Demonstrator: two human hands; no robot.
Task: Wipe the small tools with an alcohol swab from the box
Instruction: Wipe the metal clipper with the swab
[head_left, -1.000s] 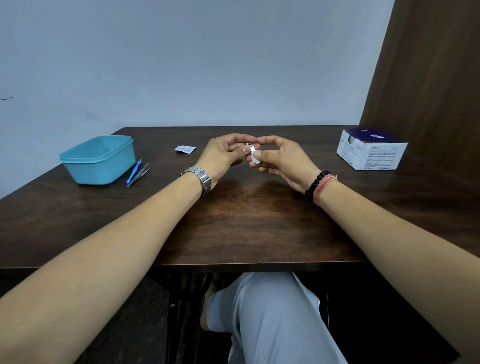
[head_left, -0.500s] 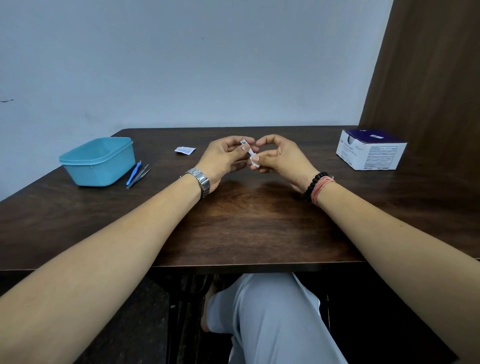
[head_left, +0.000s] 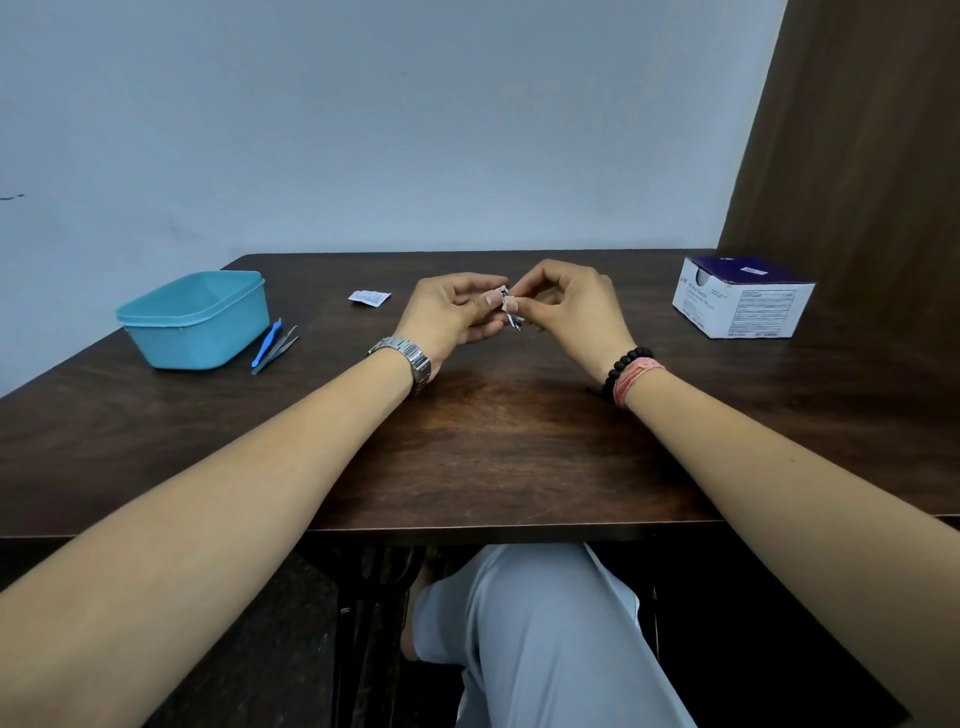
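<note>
Beside the teal tub (head_left: 197, 322), tools (head_left: 274, 344) lie untouched, pointing away and slightly right, while left hand (head_left: 452, 317) and right hand (head_left: 571, 312) each pinch the swab packet (head_left: 509, 310) above the worktop (head_left: 493, 441), likely tearing it; next, extract the swab.
</note>
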